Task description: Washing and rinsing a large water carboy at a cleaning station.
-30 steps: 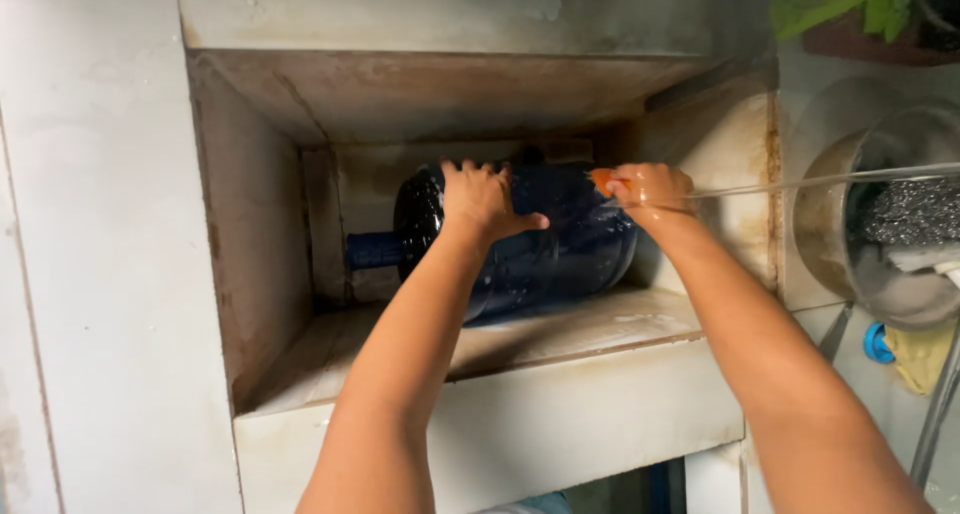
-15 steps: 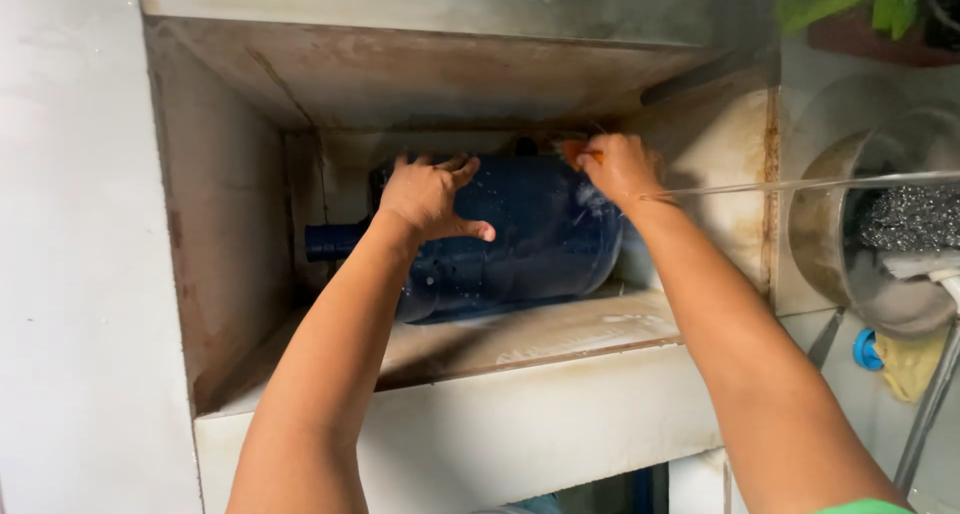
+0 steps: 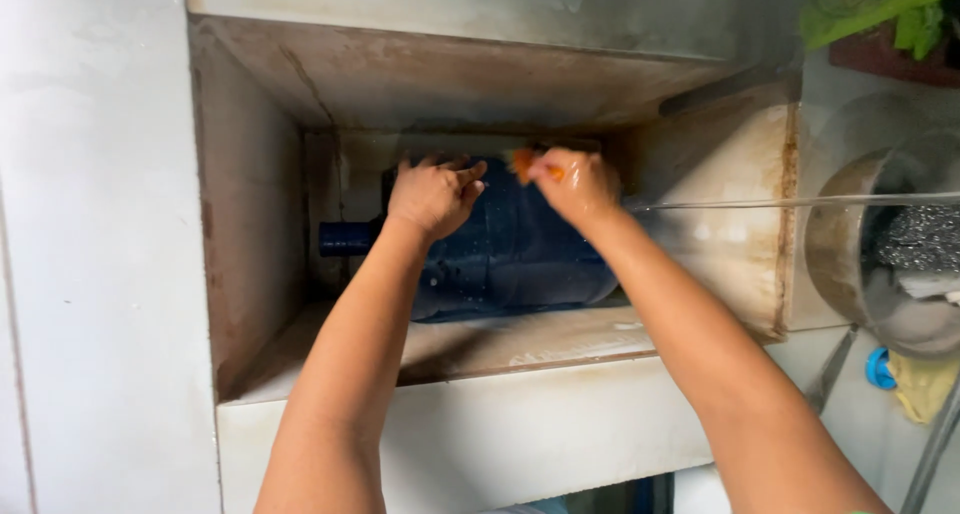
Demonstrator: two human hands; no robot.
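A person's right hand (image 3: 577,184) is closed around a small orange object (image 3: 522,162), pinched between thumb and fingers and pressed to the upper side of a large dark blue water jug (image 3: 510,254); what the orange object is cannot be told, as the hand hides most of it. The left hand (image 3: 432,194) lies on the top of the same jug with nothing in its grasp, palm down, fingers curled over the curve and the thumb pointing toward the right hand. The two hands sit close together, a narrow strip of blue plastic showing between them.

The jug lies on its side deep inside a recessed concrete niche (image 3: 250,234), its narrow neck (image 3: 348,238) pointing left toward the niche's side wall and its broad body filling the back of the opening. Its surface looks wet, and it rests on the niche's stained floor, behind a thick pale ledge (image 3: 470,424) that both forearms cross on their way in.

A thin stream of water or a taut line (image 3: 800,201), which of the two cannot be told, runs level from the right edge of the view toward the right hand. To the right, outside the niche, stands a round metal pot (image 3: 850,244) with grey scouring material (image 3: 925,239) in it. Green leaves (image 3: 880,9) hang in the upper right corner, and a blue cap (image 3: 880,367) and a yellow cloth (image 3: 918,389) lie below the pot.
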